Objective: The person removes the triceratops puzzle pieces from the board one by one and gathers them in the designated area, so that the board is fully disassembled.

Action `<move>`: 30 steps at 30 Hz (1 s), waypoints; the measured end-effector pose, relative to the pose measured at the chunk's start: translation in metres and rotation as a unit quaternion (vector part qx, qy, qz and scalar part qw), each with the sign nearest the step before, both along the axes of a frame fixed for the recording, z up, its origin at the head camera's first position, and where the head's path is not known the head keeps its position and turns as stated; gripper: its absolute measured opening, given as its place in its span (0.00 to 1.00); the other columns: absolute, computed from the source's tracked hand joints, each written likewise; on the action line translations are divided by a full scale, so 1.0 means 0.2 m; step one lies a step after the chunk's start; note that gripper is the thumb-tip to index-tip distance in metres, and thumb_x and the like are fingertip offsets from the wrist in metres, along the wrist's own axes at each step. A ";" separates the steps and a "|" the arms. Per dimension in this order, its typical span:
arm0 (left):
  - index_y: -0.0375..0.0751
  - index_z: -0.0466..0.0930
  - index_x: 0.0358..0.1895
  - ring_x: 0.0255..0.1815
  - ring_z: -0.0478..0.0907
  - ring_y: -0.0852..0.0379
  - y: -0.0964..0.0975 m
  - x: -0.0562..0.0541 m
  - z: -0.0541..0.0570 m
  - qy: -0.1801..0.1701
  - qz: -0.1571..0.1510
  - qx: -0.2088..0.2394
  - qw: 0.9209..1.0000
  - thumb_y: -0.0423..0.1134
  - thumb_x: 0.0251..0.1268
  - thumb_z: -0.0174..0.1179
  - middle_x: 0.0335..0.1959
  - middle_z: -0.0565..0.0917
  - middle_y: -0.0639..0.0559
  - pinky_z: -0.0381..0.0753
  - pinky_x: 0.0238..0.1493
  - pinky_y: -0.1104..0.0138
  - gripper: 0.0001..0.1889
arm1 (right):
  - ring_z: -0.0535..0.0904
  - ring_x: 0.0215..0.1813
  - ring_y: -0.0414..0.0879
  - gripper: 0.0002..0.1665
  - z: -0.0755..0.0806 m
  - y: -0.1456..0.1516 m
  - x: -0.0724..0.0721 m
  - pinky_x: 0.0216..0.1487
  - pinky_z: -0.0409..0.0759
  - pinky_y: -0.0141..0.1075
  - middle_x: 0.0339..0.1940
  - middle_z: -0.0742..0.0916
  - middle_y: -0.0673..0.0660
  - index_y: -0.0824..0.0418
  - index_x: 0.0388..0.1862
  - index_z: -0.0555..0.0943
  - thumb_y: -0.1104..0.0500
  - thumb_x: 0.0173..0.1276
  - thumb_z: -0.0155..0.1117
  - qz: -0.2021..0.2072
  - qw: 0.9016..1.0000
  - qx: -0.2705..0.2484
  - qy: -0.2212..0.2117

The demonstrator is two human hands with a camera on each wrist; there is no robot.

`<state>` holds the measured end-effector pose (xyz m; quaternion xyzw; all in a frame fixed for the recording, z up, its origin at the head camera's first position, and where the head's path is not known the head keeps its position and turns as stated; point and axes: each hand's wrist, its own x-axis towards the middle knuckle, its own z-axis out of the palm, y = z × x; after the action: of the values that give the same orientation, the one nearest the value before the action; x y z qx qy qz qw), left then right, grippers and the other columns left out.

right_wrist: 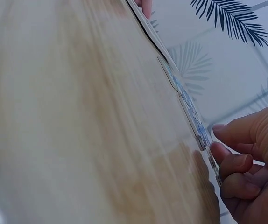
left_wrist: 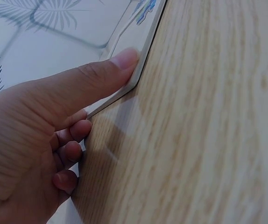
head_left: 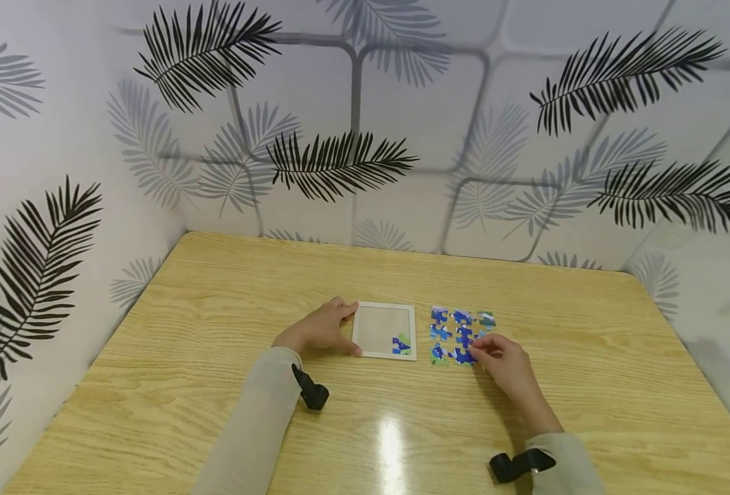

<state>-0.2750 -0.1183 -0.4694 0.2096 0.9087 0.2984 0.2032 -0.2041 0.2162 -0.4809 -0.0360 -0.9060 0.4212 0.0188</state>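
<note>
A square white-rimmed jigsaw tray (head_left: 374,331) lies flat on the table. Blue and green pieces (head_left: 401,344) fill its lower right corner. My left hand (head_left: 326,328) grips the tray's left side, and in the left wrist view the thumb (left_wrist: 124,58) presses on the rim near a corner. Just right of the tray, loose jigsaw pieces (head_left: 439,333) are laid out in rows. My right hand (head_left: 509,364) has its thumb and index finger at the lower right pieces. In the right wrist view, its fingertips (right_wrist: 220,151) touch the edge of the pieces (right_wrist: 194,116); whether one is pinched is unclear.
The pale wooden table (head_left: 247,275) extends around the tray and pieces. Walls with a leaf pattern (head_left: 402,103) stand behind it and at both sides. A black wrist strap (head_left: 311,390) sits on the left sleeve, another strap (head_left: 520,466) on the right.
</note>
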 end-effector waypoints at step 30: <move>0.41 0.54 0.74 0.52 0.65 0.56 0.00 -0.01 0.00 0.005 0.007 0.008 1.000 0.50 0.45 0.74 0.49 0.68 0.53 0.64 0.60 0.61 0.52 | 0.75 0.40 0.48 0.08 0.03 -0.22 -0.08 0.40 0.74 0.36 0.36 0.81 0.57 0.67 0.41 0.81 0.64 0.65 0.62 0.062 0.998 -0.019 0.005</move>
<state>-0.2760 -0.1181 -0.4696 0.2065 0.9087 0.3060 0.1949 -0.2195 0.1732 -0.4744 0.0219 -0.8982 0.4390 -0.0037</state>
